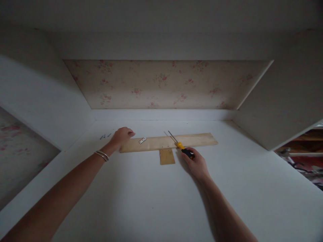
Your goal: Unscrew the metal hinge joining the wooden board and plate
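My right hand [198,164] is wrapped round the black grip of a screwdriver [180,145] with a yellow collar. The metal shaft points up and left across a long, flat wooden board [191,139]. Over the board's left end, my left hand [122,135] is closed with its fingers curled; what they hold, if anything, I cannot make out. Between the hands, a small metal plate with holes [142,140] lies tilted on the board. A short wooden piece [167,157] sits against the board's near edge, and small holes show just above it.
Several screws [104,136] lie on the white surface [151,195] left of my left hand. White panels rise on the left [50,97] and right [275,94]. Floral wallpaper [151,84] shows behind, and cluttered shelves [308,148] stand at the far right.
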Action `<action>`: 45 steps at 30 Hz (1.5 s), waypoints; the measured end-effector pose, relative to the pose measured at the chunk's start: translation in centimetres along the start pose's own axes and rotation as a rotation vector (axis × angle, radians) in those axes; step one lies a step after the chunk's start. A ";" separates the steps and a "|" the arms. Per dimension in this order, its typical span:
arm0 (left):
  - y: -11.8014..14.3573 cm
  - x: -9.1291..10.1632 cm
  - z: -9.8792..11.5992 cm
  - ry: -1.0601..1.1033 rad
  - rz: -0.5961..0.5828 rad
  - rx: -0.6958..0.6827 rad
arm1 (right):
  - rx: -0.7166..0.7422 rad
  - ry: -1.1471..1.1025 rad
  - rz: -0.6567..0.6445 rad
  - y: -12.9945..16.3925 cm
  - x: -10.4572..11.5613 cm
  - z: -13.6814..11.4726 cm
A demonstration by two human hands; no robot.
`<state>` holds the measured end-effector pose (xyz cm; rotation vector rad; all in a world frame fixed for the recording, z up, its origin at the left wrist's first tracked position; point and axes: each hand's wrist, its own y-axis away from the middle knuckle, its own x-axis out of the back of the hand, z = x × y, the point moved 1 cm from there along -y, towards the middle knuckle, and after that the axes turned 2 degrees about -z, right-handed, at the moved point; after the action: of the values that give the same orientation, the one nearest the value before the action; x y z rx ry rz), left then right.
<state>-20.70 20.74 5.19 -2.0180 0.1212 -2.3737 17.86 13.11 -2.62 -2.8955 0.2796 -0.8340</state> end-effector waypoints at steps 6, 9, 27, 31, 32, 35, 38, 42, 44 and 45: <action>2.2 -0.1 -9.3 -0.012 0.020 0.200 | -0.045 0.037 -0.048 -0.1 -0.1 0.1; 3.3 -0.5 -12.3 -0.019 0.045 0.271 | -0.061 0.018 -0.051 -0.1 -0.2 0.4; 2.5 -2.1 -15.2 0.007 0.087 0.356 | -0.082 0.037 -0.013 -0.2 -0.1 -0.2; 1.9 -1.4 -12.7 0.010 0.197 0.371 | -0.079 0.039 0.001 -0.2 0.0 -0.3; 1.9 -1.2 -11.4 0.026 0.237 0.339 | -0.085 0.041 -0.001 -0.2 0.0 -0.3; 2.5 -0.9 -6.1 0.105 0.232 0.072 | -0.104 0.042 -0.020 -0.3 -0.1 -0.1; 3.5 -1.2 -0.8 0.144 0.129 -0.128 | -0.110 0.008 -0.034 -0.3 -0.3 0.1; 3.9 -2.5 3.1 0.136 0.080 -0.151 | -0.091 -0.011 -0.043 -0.2 -0.3 0.0; 3.6 -3.2 3.7 0.113 0.057 -0.117 | -0.075 0.002 -0.045 -0.2 -0.3 -0.1; 3.4 -3.5 3.8 0.099 0.050 -0.104 | -0.069 0.004 -0.046 -0.2 -0.2 -0.2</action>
<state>-16.49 17.46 2.09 -1.9135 0.2997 -2.4854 17.58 13.30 -2.56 -2.9749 0.2480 -0.8544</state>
